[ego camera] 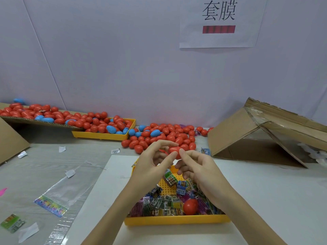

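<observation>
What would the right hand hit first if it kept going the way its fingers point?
The right hand meets the red egg its fingertips hold, then probably the left hand pinching the egg's other side. The egg pile behind looks farther off; depth is unclear.

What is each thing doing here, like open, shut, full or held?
red egg, closed, pinched from both sides.
left hand, pinches the egg.
right hand, pinches the egg.
near yellow tray, holds packets and one loose egg.
far yellow tray, heaped with eggs.
cardboard box, tipped over, open.
</observation>
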Motion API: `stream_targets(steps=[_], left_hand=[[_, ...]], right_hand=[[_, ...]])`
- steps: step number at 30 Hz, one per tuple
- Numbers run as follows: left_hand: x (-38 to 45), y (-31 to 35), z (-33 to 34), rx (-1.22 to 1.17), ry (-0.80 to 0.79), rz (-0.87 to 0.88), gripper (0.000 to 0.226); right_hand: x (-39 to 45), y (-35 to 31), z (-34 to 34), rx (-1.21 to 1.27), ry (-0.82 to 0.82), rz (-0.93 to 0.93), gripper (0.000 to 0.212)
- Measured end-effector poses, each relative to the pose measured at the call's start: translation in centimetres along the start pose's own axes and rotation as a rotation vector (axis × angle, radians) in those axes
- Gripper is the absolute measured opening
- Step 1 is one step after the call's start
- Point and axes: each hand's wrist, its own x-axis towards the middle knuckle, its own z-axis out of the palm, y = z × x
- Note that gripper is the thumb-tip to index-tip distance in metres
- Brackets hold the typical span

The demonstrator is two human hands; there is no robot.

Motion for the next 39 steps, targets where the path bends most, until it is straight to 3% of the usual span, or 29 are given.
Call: stream_targets(steps=[5,9,12,14,18,22,30,34,39], left_hand=[[0.1,-0.1,-0.8,-0.061,-0.082,-0.068,0.023],[0.1,-0.1,-0.7,-0.074,-0.040,-0.087,0.017],[0.4,-0.4,-1.0,-0.038,0.026,-0.104,0.024],[0.6,-0.6,-1.4,-0.014,0.096,-0.123,0.030],[0.7,-1.0,-1.7,0.073,0.156,-0.144,0.023],[0.7,-1.0,-1.6,0.076,0.160,-0.143,0.019],[0.6,-0.8,-1.3,0.146,0.141,-0.067,0.035],[0.6,-1.0,-1.4,0.205,0.114,-0.052,0.041],[0.4,-1.4,-1.3,0.264,0.095,-0.016,0.031]], right_hand=[[0.1,0.3,-0.2,-0.039,0.016,-0.030,0.028],[0.2,0.9,-0.4,-0.294,0.010,-0.158,0.016],[0.4,1.5,-0.5,-0.440,0.011,-0.188,0.016],[0.5,2.0,-0.8,-0.663,0.072,-0.247,0.015],[0.3,2.9,-0.6,-0.961,0.041,-0.274,0.022],[0.8,2.7,-1.0,-0.975,0.088,-0.343,0.009],[0.7,3.1,0.0,-1.076,0.032,-0.256,0.030],[0.9,3.1,0.2,-1.094,0.071,-0.210,0.019],[0.9,3.2,-0.2,-0.994,0.117,-0.215,0.004]])
